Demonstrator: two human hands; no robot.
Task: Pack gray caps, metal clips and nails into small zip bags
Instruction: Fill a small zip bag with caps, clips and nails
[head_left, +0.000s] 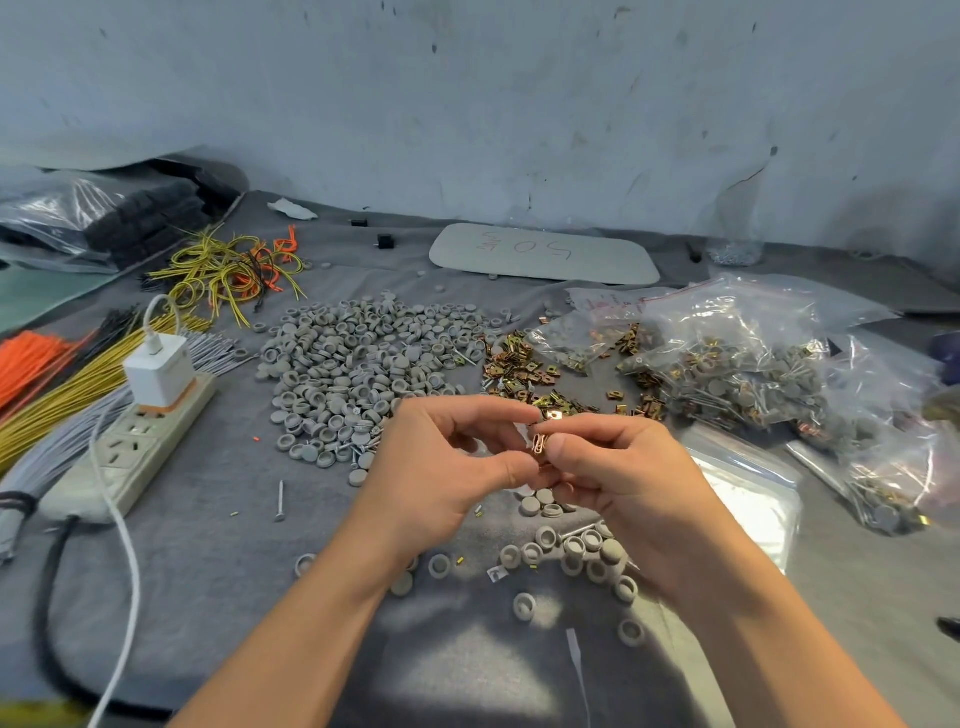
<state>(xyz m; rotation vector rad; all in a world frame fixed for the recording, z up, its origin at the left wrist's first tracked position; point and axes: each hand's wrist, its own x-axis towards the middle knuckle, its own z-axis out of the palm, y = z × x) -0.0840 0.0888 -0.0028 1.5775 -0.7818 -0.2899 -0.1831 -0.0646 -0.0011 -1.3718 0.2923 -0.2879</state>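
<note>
My left hand and my right hand meet above the grey cloth, and both pinch a small coppery metal clip between thumb and fingers. A big heap of gray caps lies behind them. Loose gray caps are scattered under my wrists. Brass-coloured metal clips are piled to the right of the heap. A single nail lies to the left. Filled small zip bags are stacked at the right, with a flat stack of empty zip bags nearer me.
A white power strip with a charger and cables lies at the left, beside bundles of yellow, orange and grey wires. Tangled wire loops and a grey board lie near the wall. Black foam in plastic sits far left.
</note>
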